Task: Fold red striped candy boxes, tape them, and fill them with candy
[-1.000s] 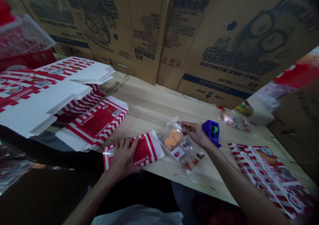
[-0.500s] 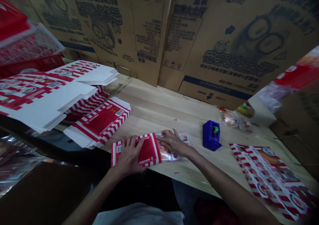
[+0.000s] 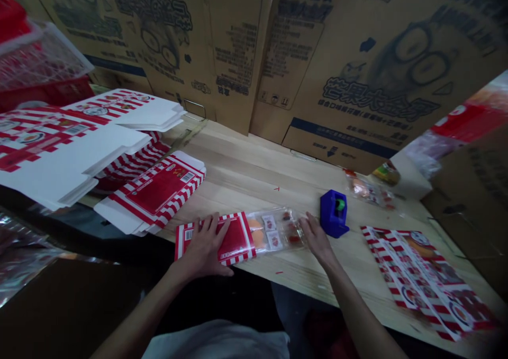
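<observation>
A red carton with white stripes [image 3: 240, 240] lies flat at the table's front edge. Over its left part is my left hand [image 3: 203, 250], gripping it with the thumb along the near side and fingers across the top. A clear plastic tray of candies [image 3: 275, 232] sticks out of the carton's right end; orange pieces and small white packets show through it. My right hand [image 3: 316, 238] rests against the tray's outer end, fingers stretched out and side by side. Just beyond that hand stands a blue tape dispenser [image 3: 333, 213].
Folded striped cartons [image 3: 159, 189] lie to the left, beside stacked flat carton blanks [image 3: 107, 142]. Printed striped sheets [image 3: 424, 279] are at the right. Large cardboard boxes [image 3: 341, 73] wall off the back. Small clear packets [image 3: 365, 187] sit near the back right.
My right hand has slid right, from on top of the tray to its outer end, uncovering the candies. My left hand stays on the carton. The view has shifted slightly.
</observation>
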`<action>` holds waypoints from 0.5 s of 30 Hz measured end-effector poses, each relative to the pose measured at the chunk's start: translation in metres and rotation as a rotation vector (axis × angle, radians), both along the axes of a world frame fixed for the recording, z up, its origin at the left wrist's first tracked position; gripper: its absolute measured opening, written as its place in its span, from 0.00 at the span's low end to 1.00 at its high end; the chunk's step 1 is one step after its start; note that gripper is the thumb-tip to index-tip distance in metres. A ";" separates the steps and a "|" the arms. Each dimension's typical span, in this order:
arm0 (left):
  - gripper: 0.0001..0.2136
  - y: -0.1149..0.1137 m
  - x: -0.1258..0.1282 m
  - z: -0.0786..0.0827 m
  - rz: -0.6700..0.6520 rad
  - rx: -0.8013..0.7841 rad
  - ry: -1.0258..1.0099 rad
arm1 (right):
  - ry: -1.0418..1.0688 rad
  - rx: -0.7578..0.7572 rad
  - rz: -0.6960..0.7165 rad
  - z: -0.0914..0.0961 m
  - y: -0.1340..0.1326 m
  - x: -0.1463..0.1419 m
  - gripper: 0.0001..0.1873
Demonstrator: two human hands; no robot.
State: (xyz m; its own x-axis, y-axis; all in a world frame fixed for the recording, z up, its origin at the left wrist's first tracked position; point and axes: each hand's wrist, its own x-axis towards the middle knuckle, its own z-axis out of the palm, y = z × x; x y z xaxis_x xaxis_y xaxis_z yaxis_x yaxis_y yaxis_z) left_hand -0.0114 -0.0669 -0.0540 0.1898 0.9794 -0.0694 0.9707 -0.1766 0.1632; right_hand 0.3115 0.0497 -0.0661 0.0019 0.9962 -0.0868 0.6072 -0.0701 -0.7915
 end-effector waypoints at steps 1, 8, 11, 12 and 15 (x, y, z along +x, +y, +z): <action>0.58 0.000 0.001 -0.001 0.002 0.005 -0.005 | -0.007 -0.015 0.020 0.000 -0.007 -0.002 0.37; 0.56 0.000 0.006 -0.002 0.021 0.053 -0.006 | 0.359 -0.080 0.362 -0.006 -0.064 -0.105 0.28; 0.53 -0.001 0.005 0.004 0.096 0.109 -0.010 | 0.511 -0.061 0.347 -0.003 -0.077 -0.124 0.27; 0.51 -0.002 0.006 0.007 0.141 0.141 -0.020 | 0.536 0.008 0.272 -0.002 -0.080 -0.124 0.26; 0.52 -0.006 0.018 0.017 0.337 0.256 -0.070 | 0.569 0.230 0.020 -0.001 -0.092 -0.121 0.21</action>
State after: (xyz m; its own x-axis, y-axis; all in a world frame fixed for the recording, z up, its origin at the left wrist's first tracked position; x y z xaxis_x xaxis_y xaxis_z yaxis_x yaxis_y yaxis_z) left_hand 0.0066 -0.0732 -0.0372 -0.1479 0.9714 0.1858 0.9693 0.1050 0.2225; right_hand 0.1907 -0.0428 -0.0670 -0.0006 0.9889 0.1488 0.0845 0.1483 -0.9853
